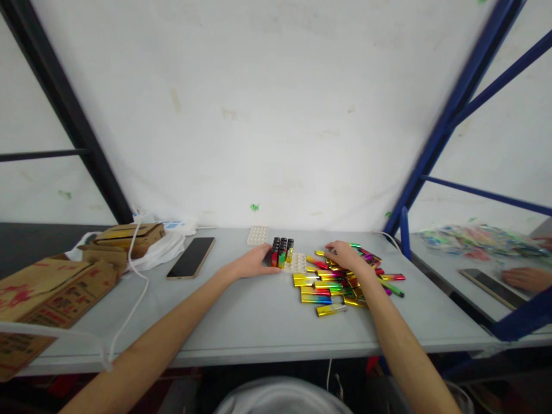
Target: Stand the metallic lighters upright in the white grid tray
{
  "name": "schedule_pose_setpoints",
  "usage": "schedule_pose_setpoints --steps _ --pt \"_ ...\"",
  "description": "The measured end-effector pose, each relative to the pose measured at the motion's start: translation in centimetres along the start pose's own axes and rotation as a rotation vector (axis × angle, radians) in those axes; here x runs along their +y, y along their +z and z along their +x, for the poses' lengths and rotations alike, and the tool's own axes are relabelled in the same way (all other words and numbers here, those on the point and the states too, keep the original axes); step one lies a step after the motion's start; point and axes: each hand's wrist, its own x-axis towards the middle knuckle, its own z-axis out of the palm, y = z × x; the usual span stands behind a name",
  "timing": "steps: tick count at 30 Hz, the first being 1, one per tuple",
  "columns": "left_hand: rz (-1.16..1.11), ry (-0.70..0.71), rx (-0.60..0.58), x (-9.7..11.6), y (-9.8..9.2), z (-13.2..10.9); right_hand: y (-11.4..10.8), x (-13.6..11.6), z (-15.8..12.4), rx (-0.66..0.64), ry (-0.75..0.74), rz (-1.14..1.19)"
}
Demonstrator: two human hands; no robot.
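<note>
Upright lighters (282, 253) with black tops and shiny coloured bodies stand close together in the left part of a white holed tray (297, 264). My left hand (257, 262) is closed around the left side of this group, thumb at the front and fingers behind. To the right of the tray lies a loose pile of shiny lighter-shaped pieces (330, 284) in gold, red, green, blue and purple. My right hand (345, 256) rests on the far part of that pile, its fingers bent down and close together. What lies under the right fingertips is hidden.
A second white holed tray (257, 235) lies by the wall. At left are a phone (192, 257), cardboard boxes (56, 287) and a white cable (142, 276). Blue frame bars (435, 132) rise at right; beyond, another person's hand (528, 278) is near a second phone (491, 287).
</note>
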Motion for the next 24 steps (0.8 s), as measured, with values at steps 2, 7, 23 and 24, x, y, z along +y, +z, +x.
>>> schedule_pose_setpoints --steps 2,7,23,24 --pt "0.005 -0.003 -0.007 0.0 0.0 0.0 -0.2 0.1 0.0 -0.042 0.035 0.011" --pt "0.034 -0.018 -0.020 0.3 -0.1 -0.1 -0.4 -0.8 -0.1 -0.061 0.028 -0.035" --pt "0.019 0.007 -0.022 0.2 -0.1 -0.1 -1.0 -4.8 0.0 0.368 -0.073 0.439" --pt "0.017 0.010 -0.024 0.1 -0.1 -0.1 -0.9 -5.2 -0.1 0.355 -0.074 0.475"
